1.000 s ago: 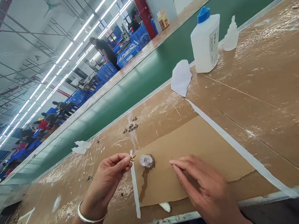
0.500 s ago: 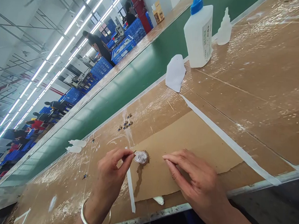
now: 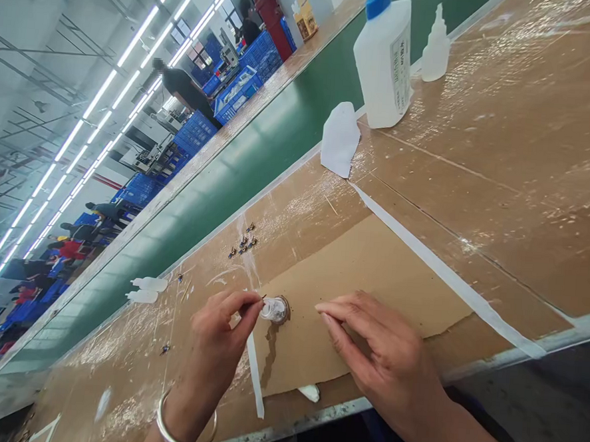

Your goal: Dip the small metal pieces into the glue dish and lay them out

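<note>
- Two white plastic nozzles are lying on the left of the tape-covered worktop, and a cluster of small brass fittings is sitting farther away.
- The left hand, wearing a metal bangle, is the nearer hand: its thumb and fingers are pressed together, clamping a tiny brass fitting.
- That fitting is mostly hidden by the fingertips, and its exposed tip is pointing right, just beside the left edge of a small clear cup, so its long axis seems to run toward the cup.
- The cup is standing on a cardboard sheet, with a brown stain around and below it.
- The right hand is hovering to the cup's right, its empty fingers loosely together and not touching the cup.
- A white glue bottle and a smaller dropper bottle are standing far right.
</note>
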{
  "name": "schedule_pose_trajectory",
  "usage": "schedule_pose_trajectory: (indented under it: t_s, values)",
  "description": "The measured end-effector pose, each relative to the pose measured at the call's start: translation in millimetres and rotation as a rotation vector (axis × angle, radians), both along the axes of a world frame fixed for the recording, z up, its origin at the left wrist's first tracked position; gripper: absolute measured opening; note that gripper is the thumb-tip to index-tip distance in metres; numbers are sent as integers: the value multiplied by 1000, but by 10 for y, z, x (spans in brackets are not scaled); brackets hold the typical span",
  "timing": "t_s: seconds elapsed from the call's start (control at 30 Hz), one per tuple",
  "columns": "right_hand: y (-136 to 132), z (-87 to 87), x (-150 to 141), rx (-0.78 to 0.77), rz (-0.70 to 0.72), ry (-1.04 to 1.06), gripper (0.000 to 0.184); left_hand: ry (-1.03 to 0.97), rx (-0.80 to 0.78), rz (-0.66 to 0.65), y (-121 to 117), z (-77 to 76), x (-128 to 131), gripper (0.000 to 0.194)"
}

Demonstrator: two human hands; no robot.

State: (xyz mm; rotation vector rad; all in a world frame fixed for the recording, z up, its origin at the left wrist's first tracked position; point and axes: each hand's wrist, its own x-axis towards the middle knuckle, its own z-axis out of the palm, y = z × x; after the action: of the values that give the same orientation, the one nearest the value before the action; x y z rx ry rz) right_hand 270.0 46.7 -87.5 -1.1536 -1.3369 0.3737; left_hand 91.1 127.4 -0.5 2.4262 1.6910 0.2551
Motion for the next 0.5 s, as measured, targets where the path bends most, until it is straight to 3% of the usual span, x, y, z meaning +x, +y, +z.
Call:
schedule_pose_trajectory:
  t_s: [0.37,0.5]
  values:
    - [3,11,1,11,-15,10,22,4,4,-34,-6,19,11,17]
    - [4,15,18,22,-24,8,22,-38,23,68,-106,109,-122,22]
